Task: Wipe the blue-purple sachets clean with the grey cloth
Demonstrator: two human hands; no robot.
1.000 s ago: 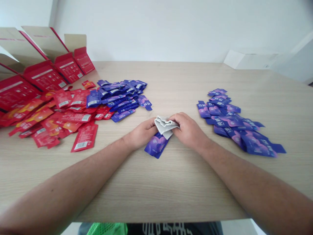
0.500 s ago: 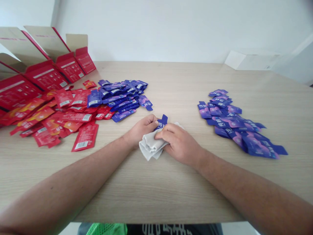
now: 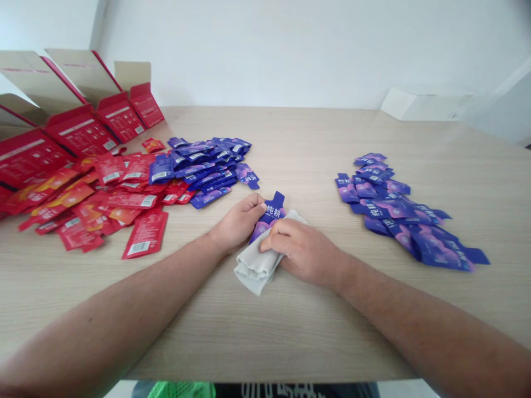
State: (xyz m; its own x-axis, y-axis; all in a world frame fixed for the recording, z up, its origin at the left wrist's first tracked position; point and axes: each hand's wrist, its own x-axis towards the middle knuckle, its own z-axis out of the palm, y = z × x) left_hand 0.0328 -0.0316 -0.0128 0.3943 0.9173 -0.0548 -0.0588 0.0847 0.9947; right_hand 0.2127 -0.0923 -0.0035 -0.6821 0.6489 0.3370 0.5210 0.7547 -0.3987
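Note:
My left hand (image 3: 238, 224) pinches the upper part of a purple sachet (image 3: 271, 211) that lies on the wooden table (image 3: 290, 309). My right hand (image 3: 301, 249) is closed on a folded grey cloth (image 3: 255, 264) and presses it over the lower half of that sachet. The sachet's notched top and white lettering stick out beyond the cloth. Both hands sit at the table's middle, between two heaps of sachets.
A heap of purple sachets (image 3: 207, 163) lies at the left, beside a spread of red sachets (image 3: 103, 202). Open red cartons (image 3: 83, 130) stand at the far left. A row of purple sachets (image 3: 398, 210) lies on the right. A white box (image 3: 423, 103) sits at the far right edge.
The cloth slid from the sachet's top end down toward me, uncovering the notched top. My right hand followed it; my left hand kept its hold.

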